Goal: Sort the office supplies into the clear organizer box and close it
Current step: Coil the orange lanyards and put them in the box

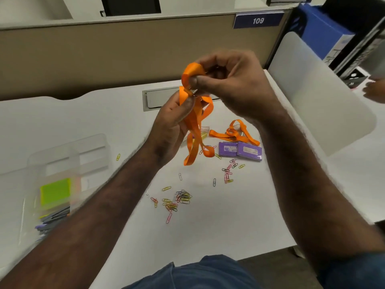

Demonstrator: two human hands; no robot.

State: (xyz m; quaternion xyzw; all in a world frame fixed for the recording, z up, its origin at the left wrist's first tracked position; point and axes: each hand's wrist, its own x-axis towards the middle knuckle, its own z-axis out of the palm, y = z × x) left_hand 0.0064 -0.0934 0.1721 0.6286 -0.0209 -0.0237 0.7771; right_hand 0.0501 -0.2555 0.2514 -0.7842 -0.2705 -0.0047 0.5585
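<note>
Both hands hold an orange lanyard (194,126) up above the white desk. My left hand (173,126) grips its strap from below, and my right hand (233,84) pinches the top loop near a small metal clip. The strap's loose ends hang down. A second orange lanyard (235,133) lies on the desk behind two purple boxes (239,151). Several coloured paper clips (179,200) are scattered in front. The clear organizer box (68,155) stands open at the left, holding neon sticky notes (55,192) and pens (54,217).
A beige partition with a "109" sign (258,20) runs along the back. A grey cable hatch (158,99) sits in the desk behind my hands. A white divider panel (316,88) stands at the right, with blue binders (320,34) beyond it. Another person's hand (375,90) shows at the right edge.
</note>
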